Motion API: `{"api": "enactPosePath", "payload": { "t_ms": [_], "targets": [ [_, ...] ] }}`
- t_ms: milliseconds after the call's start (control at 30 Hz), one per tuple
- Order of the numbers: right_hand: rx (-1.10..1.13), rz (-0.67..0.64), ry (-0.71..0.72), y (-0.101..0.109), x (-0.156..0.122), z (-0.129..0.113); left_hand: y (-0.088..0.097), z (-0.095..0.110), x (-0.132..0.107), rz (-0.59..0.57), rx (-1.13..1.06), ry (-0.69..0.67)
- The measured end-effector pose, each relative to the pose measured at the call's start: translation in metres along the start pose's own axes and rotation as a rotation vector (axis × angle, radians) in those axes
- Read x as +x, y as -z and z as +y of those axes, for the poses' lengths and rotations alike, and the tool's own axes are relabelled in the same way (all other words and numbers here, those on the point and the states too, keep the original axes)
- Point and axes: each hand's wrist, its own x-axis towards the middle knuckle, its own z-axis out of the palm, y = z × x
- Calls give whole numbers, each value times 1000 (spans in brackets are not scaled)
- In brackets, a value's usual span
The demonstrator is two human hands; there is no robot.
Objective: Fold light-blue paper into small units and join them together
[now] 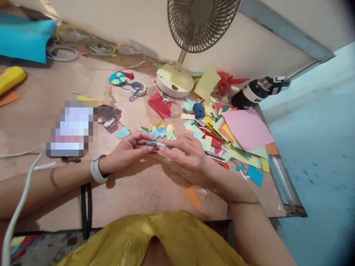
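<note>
Between both hands is a small piece of folded light-blue paper (160,144), pinched by the fingertips. My left hand (135,147), with a white watch on the wrist, grips its left end between thumb and fingers. My right hand (185,151) has thumb and fingers closed on its right side, covering part of it. Just beyond the fingertips lie several small folded paper pieces (162,131) in blue, yellow and pale green. A light-blue paper scrap (123,132) rests beside my left hand. Near my right wrist sits a box cutter (216,157).
Paper scraps and sheets, topped by a pink sheet (248,129), spread at right with red-handled scissors (212,137) and blue yarn (198,110). Behind stand a fan (176,83) and a black bottle (251,94). A blurred phone-like object (72,127) and white cable (24,192) are at left.
</note>
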Motion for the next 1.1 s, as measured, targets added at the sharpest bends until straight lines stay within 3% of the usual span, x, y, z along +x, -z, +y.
{"api": "enactPosePath", "payload": {
  "t_ms": [100, 333, 533, 733, 1000, 1100],
  "targets": [
    [23, 20, -2, -2, -1, 0, 1, -1, 0, -6, -7, -5],
    [257, 34, -249, -5, -1, 1, 0, -4, -1, -14, 55, -30],
    [419, -25, -465, -6, -2, 7, -3, -1, -3, -1, 113, 23],
    [483, -27, -667, -16, -2, -3, -1, -3, -2, -16, 160, 128],
    [519, -88, -747, -9, 2, 4, -3, -4, 0, -55, 107, 148],
    [553, -86, -711, -10, 0, 7, -3, -3, 0, -47, 136, 167]
  ]
}}
